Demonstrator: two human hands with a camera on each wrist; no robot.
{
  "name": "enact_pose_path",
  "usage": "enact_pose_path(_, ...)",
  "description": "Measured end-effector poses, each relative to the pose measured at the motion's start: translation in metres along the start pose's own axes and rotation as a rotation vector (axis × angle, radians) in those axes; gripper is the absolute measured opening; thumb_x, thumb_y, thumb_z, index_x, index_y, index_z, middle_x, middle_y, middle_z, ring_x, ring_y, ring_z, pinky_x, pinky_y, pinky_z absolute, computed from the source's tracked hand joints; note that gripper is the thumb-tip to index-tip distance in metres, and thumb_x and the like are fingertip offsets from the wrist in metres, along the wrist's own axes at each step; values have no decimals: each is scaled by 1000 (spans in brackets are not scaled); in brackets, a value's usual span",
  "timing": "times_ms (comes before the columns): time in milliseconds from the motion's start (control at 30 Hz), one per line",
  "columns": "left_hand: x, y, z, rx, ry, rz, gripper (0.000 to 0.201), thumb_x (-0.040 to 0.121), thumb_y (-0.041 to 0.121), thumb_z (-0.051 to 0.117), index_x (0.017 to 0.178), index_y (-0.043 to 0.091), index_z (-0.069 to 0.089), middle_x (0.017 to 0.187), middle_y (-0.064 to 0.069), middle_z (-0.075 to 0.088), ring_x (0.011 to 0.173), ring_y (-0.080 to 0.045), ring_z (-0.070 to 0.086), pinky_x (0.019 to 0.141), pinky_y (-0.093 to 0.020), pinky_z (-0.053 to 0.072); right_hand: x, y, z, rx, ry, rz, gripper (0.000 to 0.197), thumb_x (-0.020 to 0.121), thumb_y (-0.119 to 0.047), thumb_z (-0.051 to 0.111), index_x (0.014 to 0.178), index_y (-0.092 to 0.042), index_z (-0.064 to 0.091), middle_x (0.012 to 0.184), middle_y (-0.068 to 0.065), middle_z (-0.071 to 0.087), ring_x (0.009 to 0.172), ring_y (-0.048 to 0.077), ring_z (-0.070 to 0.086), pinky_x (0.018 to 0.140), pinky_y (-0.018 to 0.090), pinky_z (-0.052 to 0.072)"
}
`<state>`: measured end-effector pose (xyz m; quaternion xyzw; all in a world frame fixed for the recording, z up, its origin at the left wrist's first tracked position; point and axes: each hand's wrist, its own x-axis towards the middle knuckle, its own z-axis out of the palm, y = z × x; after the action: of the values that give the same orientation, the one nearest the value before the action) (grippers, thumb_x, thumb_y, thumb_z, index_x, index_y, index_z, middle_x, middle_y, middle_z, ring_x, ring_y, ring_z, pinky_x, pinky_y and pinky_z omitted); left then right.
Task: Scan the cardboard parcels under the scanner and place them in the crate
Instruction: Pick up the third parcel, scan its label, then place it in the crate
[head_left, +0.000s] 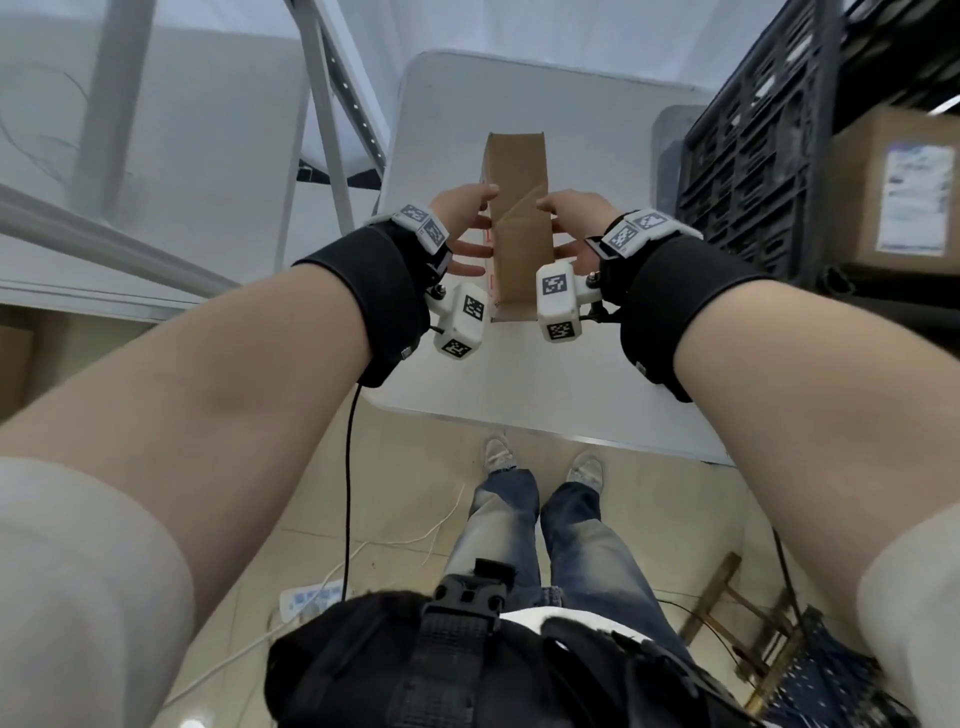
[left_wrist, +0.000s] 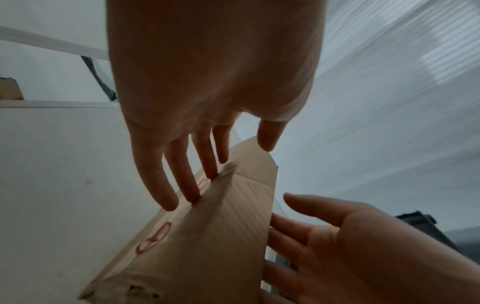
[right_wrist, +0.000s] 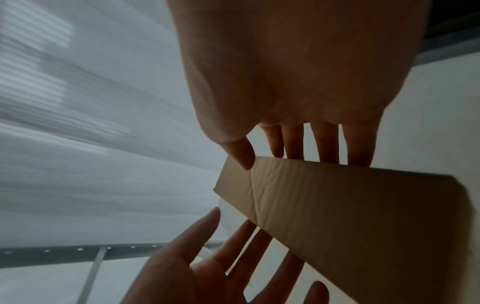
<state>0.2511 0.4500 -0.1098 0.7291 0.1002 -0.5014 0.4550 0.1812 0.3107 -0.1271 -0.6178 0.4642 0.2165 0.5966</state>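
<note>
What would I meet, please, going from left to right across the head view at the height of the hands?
Grey metal frame → left hand → cardboard parcel → right hand → black crate → labelled cardboard box at the far right.

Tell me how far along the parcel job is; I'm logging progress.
Done: one labelled parcel seems to sit by the dark crate at right. In hand: the left hand and right hand press a cardboard parcel between straight fingers above the white table. Left: placing it in the crate; no scanner visible.
</note>
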Motion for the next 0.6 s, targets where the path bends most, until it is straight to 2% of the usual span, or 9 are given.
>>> enact_pose_path(67, -13, 11, 11, 14, 14, 46, 30, 96, 41, 55, 120, 22, 58, 124, 1, 66, 102, -25, 70, 91, -47, 55, -13, -5, -15, 35, 33, -43, 45, 94, -31, 52, 132, -9, 52, 124, 7, 57, 106, 26, 57, 99, 40, 49)
enact_pose_path(133, -26, 26, 22, 20, 38, 100, 31, 93, 40, 57, 118, 22, 64, 121, 3, 69, 102, -24, 70, 88, -44, 56, -32, -10, -33, 82, 29, -66, 31, 92, -34, 52, 117, -16, 52, 115, 5, 55, 91, 23, 58, 86, 39, 52)
enact_pose_path(200, -46, 43, 38, 26, 35, 159, 30, 91, 37, 59, 114, 22, 70, 117, 4, 71, 101, -22, 69, 87, -41, 57, -57, -12, -55, 104, 25, -102, 27, 88, -37, 53, 111, -23, 48, 115, 4, 54, 94, 25, 59, 87, 43, 54)
enact_pose_path(267, -69, 61, 52, 25, 20, 209, 28, 90, 34, 60, 110, 21, 73, 115, 4, 72, 102, -22, 68, 87, -40, 56, -80, -19, -76, 137, 54, -154, 24, 89, -36, 53, 108, -23, 49, 114, 4, 54, 100, 27, 57, 91, 43, 53)
enact_pose_path(333, -95, 78, 68, 43, -4, 260, 24, 91, 34, 59, 107, 22, 73, 116, 4, 71, 103, -22, 68, 89, -41, 56, -107, -28, -97, 161, 107, -222, 11, 94, -30, 50, 97, -20, 54, 102, 0, 55, 101, 25, 54, 93, 41, 48)
enact_pose_path(400, -121, 96, 83, 55, -5, 304, 22, 91, 34, 58, 104, 23, 72, 116, 4, 71, 103, -22, 68, 90, -41, 55, -134, -36, -119, 144, 139, -265, 13, 95, -29, 48, 85, -24, 55, 92, -3, 55, 99, 24, 54, 94, 42, 49)
enact_pose_path(433, -137, 105, 93, 62, -5, 340, 21, 91, 33, 58, 103, 23, 71, 116, 4, 72, 103, -22, 68, 90, -41, 55, -153, -38, -133, 146, 142, -285, 10, 92, -32, 50, 88, -24, 56, 97, -2, 57, 98, 25, 56, 91, 43, 52)
enact_pose_path(500, -166, 122, 110, 73, -15, 393, 20, 92, 33, 57, 102, 22, 71, 116, 3, 72, 102, -23, 69, 88, -40, 56, -184, -42, -158, 204, 152, -309, 21, 88, -34, 55, 105, -21, 55, 106, 3, 58, 94, 26, 58, 82, 42, 56)
enact_pose_path(600, -210, 143, 141, 85, -35, 473, 21, 94, 35, 55, 103, 23, 70, 116, 4, 70, 100, -23, 69, 86, -39, 57, -234, -46, -195, 234, 243, -381, 21, 89, -29, 55, 106, -17, 55, 88, 3, 55, 73, 23, 55, 64, 32, 49)
